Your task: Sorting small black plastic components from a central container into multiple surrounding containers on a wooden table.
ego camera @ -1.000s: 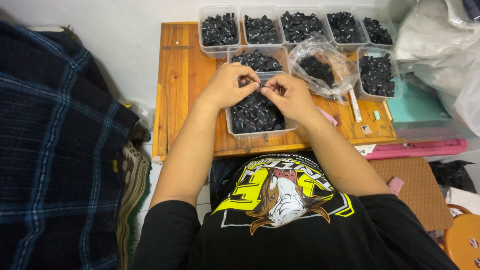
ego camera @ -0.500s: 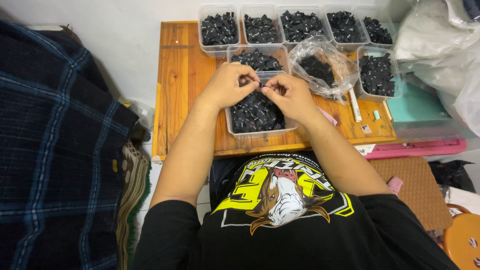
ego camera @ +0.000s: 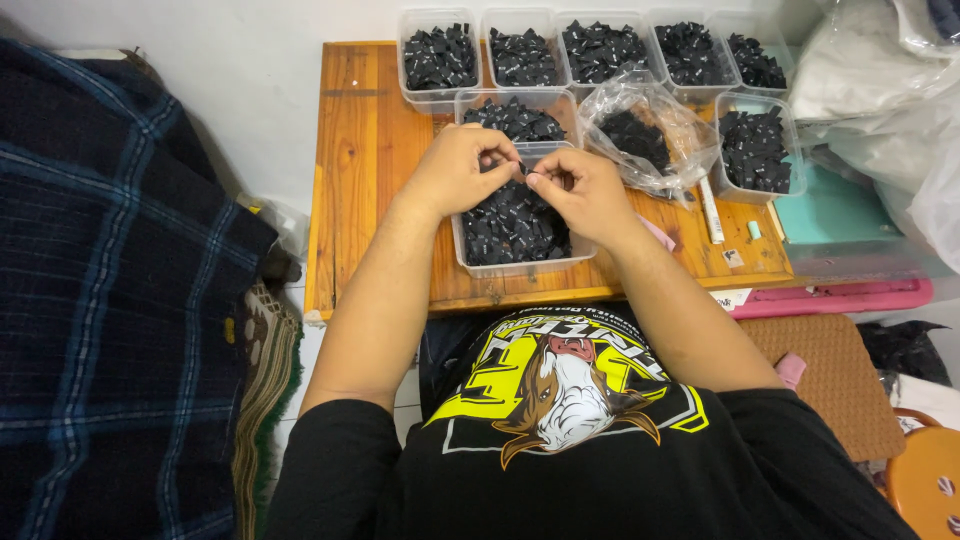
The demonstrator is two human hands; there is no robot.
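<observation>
Above the near clear tub point(ego camera: 520, 262) of black pieces, left hand point(ego camera: 455, 170) and right hand point(ego camera: 575, 190) pinched shut on one small black piece point(ego camera: 522, 168). Could well have slipped loose, dropped among identical ones beneath, lost for good.

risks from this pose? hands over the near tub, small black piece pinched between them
1. The small black piece is pinched only at the fingertips of left hand and right hand; a slip likely drops it into the full tub below, lost among lookalikes.
2. The open plastic bag sits beside the right hand; a nudge may spill it.
</observation>
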